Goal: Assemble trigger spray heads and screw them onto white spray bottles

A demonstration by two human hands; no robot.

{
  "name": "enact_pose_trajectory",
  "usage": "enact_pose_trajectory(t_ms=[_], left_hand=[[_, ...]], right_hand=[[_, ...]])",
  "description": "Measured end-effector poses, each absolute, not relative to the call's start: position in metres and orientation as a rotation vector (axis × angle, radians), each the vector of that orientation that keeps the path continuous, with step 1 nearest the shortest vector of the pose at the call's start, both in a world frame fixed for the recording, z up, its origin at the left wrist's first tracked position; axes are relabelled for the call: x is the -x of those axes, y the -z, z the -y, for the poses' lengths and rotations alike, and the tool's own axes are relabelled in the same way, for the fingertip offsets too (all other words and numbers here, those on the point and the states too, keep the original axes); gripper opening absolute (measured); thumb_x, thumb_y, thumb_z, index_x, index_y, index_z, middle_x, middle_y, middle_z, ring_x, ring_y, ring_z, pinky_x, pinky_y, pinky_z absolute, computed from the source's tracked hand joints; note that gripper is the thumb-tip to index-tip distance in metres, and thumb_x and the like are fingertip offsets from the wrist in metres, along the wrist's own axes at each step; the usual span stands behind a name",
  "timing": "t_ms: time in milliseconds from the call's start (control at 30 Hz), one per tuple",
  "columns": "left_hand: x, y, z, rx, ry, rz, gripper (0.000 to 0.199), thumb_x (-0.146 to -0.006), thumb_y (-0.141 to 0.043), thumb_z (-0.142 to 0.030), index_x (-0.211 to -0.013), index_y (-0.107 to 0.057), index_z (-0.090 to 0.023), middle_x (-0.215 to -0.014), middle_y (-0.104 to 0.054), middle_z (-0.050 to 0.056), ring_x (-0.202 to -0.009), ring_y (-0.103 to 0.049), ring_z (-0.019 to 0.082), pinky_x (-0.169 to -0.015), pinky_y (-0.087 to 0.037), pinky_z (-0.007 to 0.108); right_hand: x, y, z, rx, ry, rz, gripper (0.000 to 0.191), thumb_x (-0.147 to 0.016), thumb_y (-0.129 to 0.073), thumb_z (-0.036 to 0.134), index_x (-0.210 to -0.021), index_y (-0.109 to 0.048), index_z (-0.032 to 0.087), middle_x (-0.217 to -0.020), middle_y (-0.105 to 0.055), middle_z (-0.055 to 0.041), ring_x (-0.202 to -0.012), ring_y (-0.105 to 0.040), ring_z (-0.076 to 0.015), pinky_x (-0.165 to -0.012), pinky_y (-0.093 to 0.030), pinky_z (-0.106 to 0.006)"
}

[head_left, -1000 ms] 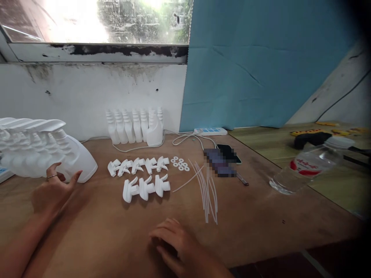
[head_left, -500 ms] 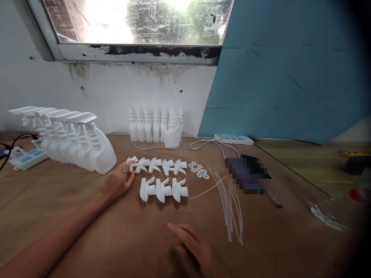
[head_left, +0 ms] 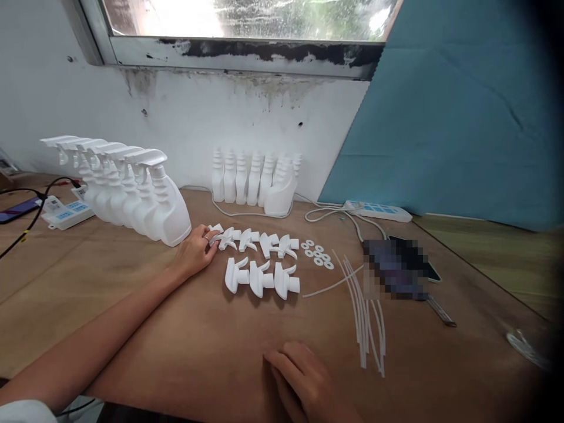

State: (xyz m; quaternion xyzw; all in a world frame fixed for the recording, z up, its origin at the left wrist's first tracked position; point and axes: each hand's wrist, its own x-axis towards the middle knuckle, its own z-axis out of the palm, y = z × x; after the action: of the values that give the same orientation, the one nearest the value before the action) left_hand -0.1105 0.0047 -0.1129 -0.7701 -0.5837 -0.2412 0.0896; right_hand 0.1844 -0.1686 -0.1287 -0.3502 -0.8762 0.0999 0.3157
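My left hand [head_left: 194, 249] reaches to the left end of the back row of white trigger spray heads [head_left: 249, 239]. Its fingers close on the leftmost trigger spray head [head_left: 215, 229], which they partly cover. A shorter front row of spray heads [head_left: 261, 278] lies just nearer to me. My right hand [head_left: 304, 376] rests low over the table's front part, palm down, its fingers loosely bent and apart with nothing seen in them. Small white ring washers [head_left: 318, 249] lie right of the back row, and thin white tubes [head_left: 361, 311] spread further right.
White bottles with spray heads fitted [head_left: 165, 208] stand in a row at left. Bottles without heads [head_left: 254, 179] line the wall. Power strips [head_left: 66, 214] [head_left: 379, 210], cables, a phone [head_left: 20, 210] and a blurred dark object [head_left: 392, 270] lie about the table.
The view has shifted, so the table's things appear further right. My left hand stays at the leftmost spray head. My right hand has drawn slightly back, its fingers more bent.
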Motion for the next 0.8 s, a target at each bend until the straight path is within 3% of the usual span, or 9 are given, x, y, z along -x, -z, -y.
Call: enact_pose_trajectory(t_ms=[300,800], left_hand=[[0.1116,0.1153,-0.0048,2.266,0.719,1.767,0.027,-0.091,-0.047,-0.035,-0.108,-0.062,-0.021,-0.112,-0.056,0.007,-0.085,-0.062,0.019,-0.062,-0.047,0.028],[0.1116,0.1133,-0.0017,2.249,0.694,1.775,0.018,-0.084,-0.054,-0.035,-0.094,-0.057,-0.020,-0.113,-0.055,0.008,-0.090,-0.061,0.023,-0.060,-0.047,0.029]], right_hand=[[-0.1830,0.1238,0.1689,0.961,-0.382,2.342,0.023,-0.091,-0.041,0.007,-0.104,-0.055,0.020,-0.084,-0.061,-0.0057,-0.075,-0.055,-0.0196,-0.068,-0.048,-0.032],[-0.1835,0.1310,0.1648,0.899,-0.305,2.332,0.026,-0.088,-0.042,0.005,-0.106,-0.056,0.019,-0.082,-0.062,-0.0052,-0.073,-0.056,-0.0185,-0.066,-0.047,-0.029]])
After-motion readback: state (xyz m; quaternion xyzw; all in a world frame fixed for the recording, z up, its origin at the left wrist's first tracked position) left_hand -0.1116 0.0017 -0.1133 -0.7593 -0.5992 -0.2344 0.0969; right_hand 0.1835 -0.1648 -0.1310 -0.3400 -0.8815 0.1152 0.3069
